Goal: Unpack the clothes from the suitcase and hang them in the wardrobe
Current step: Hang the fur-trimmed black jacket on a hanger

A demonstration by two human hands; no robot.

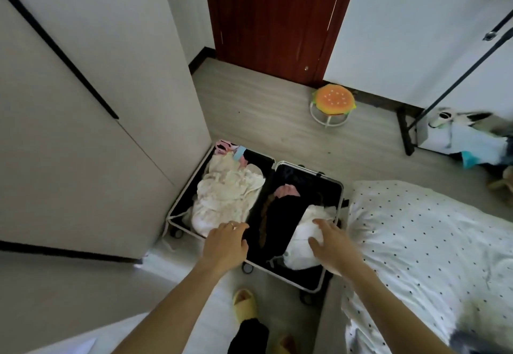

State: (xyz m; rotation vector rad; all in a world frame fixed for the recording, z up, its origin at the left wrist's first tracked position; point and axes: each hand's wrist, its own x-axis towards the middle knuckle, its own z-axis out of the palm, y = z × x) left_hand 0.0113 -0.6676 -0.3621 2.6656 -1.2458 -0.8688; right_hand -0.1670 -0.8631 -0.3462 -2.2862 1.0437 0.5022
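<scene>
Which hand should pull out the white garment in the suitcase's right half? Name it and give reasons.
Right. The right hand is directly over the white garment, fingers spread, holding nothing. The left hand is farther off, beside the cream garment, with the black clothing lying between.

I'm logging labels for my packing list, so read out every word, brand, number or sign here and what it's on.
None can be read.
The open black suitcase shows no lettering.
The burger-shaped cushion stool carries only pale dots.
The white bags by the black metal rack are too blurred to tell.
</scene>
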